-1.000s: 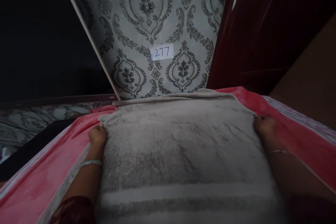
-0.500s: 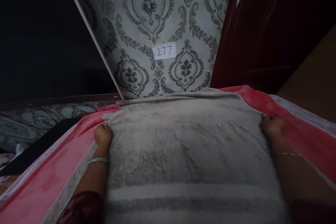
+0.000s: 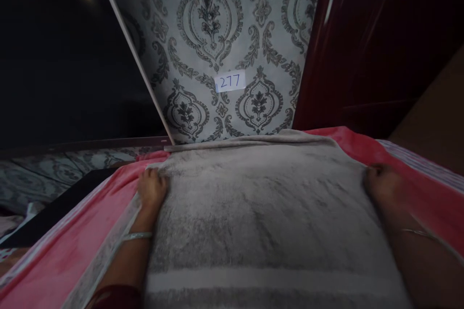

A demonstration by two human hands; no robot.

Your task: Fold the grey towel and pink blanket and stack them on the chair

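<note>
A grey plush towel (image 3: 253, 212) with a paler band across its near part lies spread out in front of me. My left hand (image 3: 152, 188) is closed on its left edge near the far corner, fingers curled over the cloth. On the opposite edge, my right hand (image 3: 384, 186) is closed too, slightly blurred, and pinches the towel's border. The far edge of the towel is rumpled into a low fold. Beneath it, a pink-red blanket (image 3: 79, 236) shows on both sides.
Behind the towel stands a patterned wallpapered wall (image 3: 210, 48) bearing a paper label (image 3: 230, 80) marked 277. A large dark screen (image 3: 65, 67) is at the left, a glossy dark red panel (image 3: 348, 58) at the right. Striped cloth (image 3: 420, 159) lies beyond the blanket.
My left hand has shifted a little right and inward along the towel's edge. My right hand has moved slightly right and down in view. The view has tilted slightly upward.
</note>
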